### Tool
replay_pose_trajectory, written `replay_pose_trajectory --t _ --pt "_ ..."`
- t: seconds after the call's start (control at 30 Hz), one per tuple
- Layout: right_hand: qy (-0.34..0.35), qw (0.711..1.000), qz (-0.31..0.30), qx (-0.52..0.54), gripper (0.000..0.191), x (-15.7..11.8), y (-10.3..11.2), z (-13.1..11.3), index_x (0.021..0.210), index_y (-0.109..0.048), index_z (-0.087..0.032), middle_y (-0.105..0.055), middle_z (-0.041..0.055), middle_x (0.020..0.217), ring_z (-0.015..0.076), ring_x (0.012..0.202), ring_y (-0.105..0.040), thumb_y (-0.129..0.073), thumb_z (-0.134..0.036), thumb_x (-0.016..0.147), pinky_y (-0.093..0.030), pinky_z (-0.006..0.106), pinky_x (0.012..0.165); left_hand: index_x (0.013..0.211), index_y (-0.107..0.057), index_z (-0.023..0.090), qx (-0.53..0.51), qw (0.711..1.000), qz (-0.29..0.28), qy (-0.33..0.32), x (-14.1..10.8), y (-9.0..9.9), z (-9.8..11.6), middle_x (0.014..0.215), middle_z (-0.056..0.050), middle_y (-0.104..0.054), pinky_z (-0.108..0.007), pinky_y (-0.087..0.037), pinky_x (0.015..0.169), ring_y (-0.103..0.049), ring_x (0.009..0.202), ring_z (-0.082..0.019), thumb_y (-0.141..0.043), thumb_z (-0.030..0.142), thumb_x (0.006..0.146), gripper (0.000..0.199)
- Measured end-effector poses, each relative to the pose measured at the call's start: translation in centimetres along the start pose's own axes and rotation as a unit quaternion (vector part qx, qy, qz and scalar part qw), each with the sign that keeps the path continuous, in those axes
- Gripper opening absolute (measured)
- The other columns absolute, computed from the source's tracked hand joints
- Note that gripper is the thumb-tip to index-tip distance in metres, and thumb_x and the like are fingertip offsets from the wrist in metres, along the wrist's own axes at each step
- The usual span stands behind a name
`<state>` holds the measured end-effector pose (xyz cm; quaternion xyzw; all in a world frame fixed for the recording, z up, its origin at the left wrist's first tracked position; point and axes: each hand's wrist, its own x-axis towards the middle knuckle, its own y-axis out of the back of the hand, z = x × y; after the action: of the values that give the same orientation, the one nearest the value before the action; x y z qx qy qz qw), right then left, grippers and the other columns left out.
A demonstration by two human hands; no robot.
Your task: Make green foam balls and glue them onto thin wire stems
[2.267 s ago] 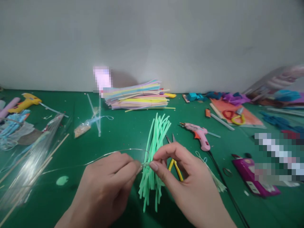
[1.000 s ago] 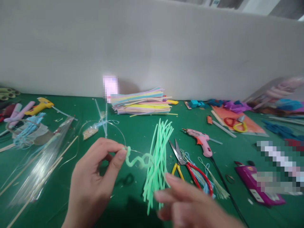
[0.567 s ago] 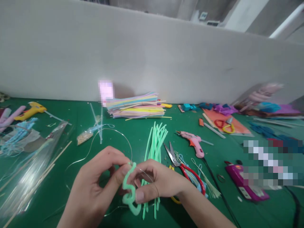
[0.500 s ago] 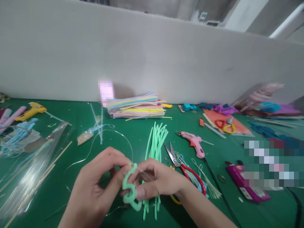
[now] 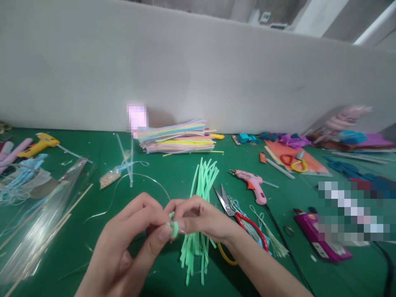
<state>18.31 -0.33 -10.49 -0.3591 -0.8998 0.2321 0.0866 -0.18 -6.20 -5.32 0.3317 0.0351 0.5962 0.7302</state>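
Partly hidden: green strip.
Left hand and right hand cover parts of it; object at right pixelated, unidentifiable.

Flat matte green table, and a tall, smooth, pale grey panel runs along its far edge, pretty much wall to wall in view. The panel's top slopes down toward the table's right side. Over it you get blurry grey concrete-looking surfaces, a wide whitish slanted beam and a long bright white bar. Light's soft, kinda dim toward the panel's upper left.
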Motion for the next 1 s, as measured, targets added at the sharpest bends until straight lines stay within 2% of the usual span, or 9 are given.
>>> replay_pose_trajectory --t 0.13,0.27,0.4,0.57,0.73,0.83,1.0 --pt "0.027 0.997 0.060 -0.045 0.008 -0.5 0.2 -1.0 0.074 -0.079 -0.023 -0.061 -0.0007 0.090 0.0091 0.077 -0.056 -0.086 -0.023 0.072 -0.046 0.023 0.070 0.076 -0.057 0.023 -0.023 0.999 -0.039 -0.003 0.0 0.1 0.4 0.077 0.003 -0.058 -0.019 -0.046 0.060 -0.058 0.069 -0.011 -0.051 0.020 0.097 0.022" --pt "0.083 0.976 0.094 -0.180 0.009 -0.8 -0.3 -2.4 0.073 -0.078 -0.023 -0.057 0.0005 0.091 0.0130 0.086 -0.055 -0.085 -0.028 0.074 -0.043 0.028 0.075 0.073 -0.057 0.023 -0.085 0.994 -0.064 0.002 0.1 0.1 0.8 0.072 0.004 -0.055 -0.018 -0.044 0.057 -0.055 0.064 -0.010 -0.053 0.021 0.096 0.024" --pt "0.111 0.954 0.107 -0.258 0.011 -1.0 -1.1 -3.5 0.075 -0.078 -0.023 -0.053 0.0006 0.095 0.0150 0.091 -0.055 -0.085 -0.032 0.075 -0.042 0.032 0.082 0.070 -0.060 0.024 -0.121 0.989 -0.075 0.041 0.2 0.1 0.9 0.069 0.004 -0.055 -0.019 -0.041 0.055 -0.053 0.062 -0.010 -0.056 0.024 0.094 0.025" --pt "0.125 0.931 0.128 -0.318 0.007 -1.7 -2.3 -4.7 0.076 -0.077 -0.022 -0.051 0.0005 0.096 0.0142 0.091 -0.055 -0.083 -0.026 0.078 -0.043 0.031 0.084 0.065 -0.064 0.024 -0.158 0.982 -0.062 0.083 0.1 -0.1 1.1 0.065 0.004 -0.057 -0.021 -0.039 0.054 -0.051 0.060 -0.010 -0.062 0.028 0.090 0.025" --pt "0.120 0.907 0.129 -0.383 0.006 -2.0 -3.0 -6.2 0.077 -0.076 -0.021 -0.048 -0.0003 0.096 0.0121 0.089 -0.053 -0.079 -0.022 0.081 -0.043 0.029 0.083 0.066 -0.068 0.025 -0.116 0.984 -0.084 0.104 0.1 -0.2 0.8 0.067 0.003 -0.059 -0.020 -0.041 0.057 -0.054 0.063 -0.011 -0.064 0.031 0.090 0.025" --pt "0.114 0.909 0.123 -0.382 0.006 -1.9 -3.0 -6.4 0.077 -0.075 -0.021 -0.049 -0.0003 0.096 0.0116 0.089 -0.053 -0.079 -0.023 0.082 -0.044 0.028 0.083 0.063 -0.068 0.024 -0.091 0.986 -0.078 0.116 0.2 -0.6 0.3 0.067 0.002 -0.060 -0.021 -0.043 0.058 -0.055 0.064 -0.012 -0.065 0.035 0.088 0.028" --pt "0.083 0.937 0.104 -0.324 0.007 -1.3 -2.2 -5.5 0.083 -0.078 -0.022 -0.054 0.0017 0.098 0.0140 0.094 -0.057 -0.076 -0.029 0.085 -0.047 0.028 0.077 0.065 -0.068 0.023 -0.059 0.989 -0.019 0.133 0.2 -1.6 -0.6 0.065 0.001 -0.059 -0.024 -0.042 0.056 -0.054 0.063 -0.014 -0.063 0.035 0.087 0.025"
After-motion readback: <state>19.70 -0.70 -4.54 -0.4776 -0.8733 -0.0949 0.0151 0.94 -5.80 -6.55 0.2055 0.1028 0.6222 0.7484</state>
